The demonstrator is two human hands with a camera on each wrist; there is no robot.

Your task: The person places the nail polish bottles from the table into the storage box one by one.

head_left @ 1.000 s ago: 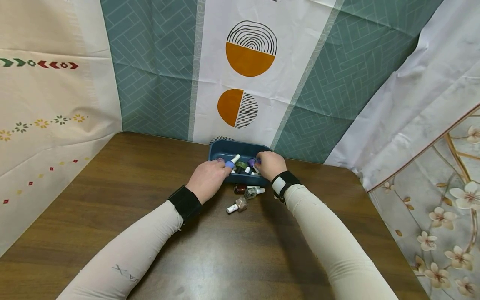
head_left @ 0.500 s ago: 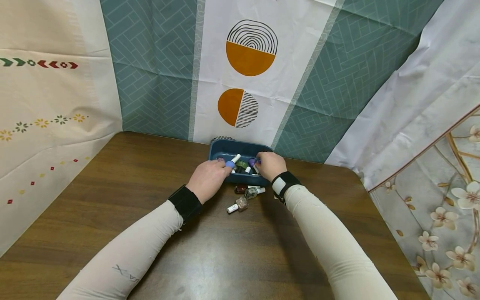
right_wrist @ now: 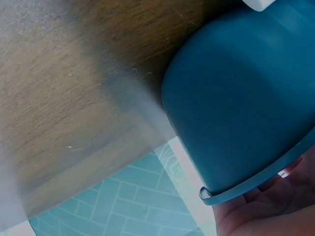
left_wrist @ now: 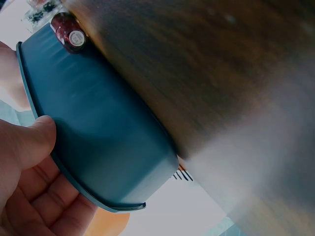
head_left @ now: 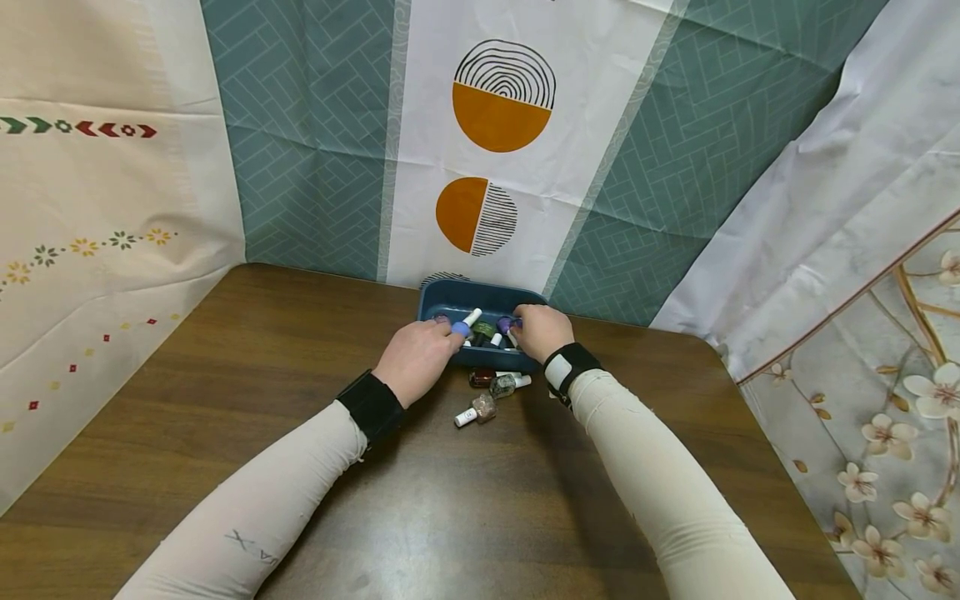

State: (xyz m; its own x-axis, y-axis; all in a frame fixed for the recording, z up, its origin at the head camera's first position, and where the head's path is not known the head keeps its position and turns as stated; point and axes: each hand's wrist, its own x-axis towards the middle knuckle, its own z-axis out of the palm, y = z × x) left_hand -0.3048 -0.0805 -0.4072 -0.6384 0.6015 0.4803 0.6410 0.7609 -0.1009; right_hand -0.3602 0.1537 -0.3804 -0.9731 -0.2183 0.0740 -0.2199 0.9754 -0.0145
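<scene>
A dark blue plastic bin point(head_left: 491, 360) holding several nail polish bottles stands at the table's far edge. My left hand point(head_left: 416, 350) grips its near left rim, thumb point(left_wrist: 42, 135) over the outside and fingers curled behind the rim. A periwinkle nail polish bottle point(head_left: 459, 330) with a white cap lies right by those fingers. My right hand point(head_left: 543, 330) reaches in over the right end, its bent fingertips pinching at a purple nail polish bottle point(head_left: 506, 323); the hand partly hides this bottle. A green bottle point(head_left: 484, 330) shows between the hands.
In front of the bin lie a dark red nail polish bottle point(head_left: 482, 378), a glittery clear one point(head_left: 502, 386) and a rose-gold glitter one point(head_left: 485, 407), on the brown wooden table point(head_left: 450, 508). Patterned cloth point(head_left: 315, 167) hangs right behind the table's far edge.
</scene>
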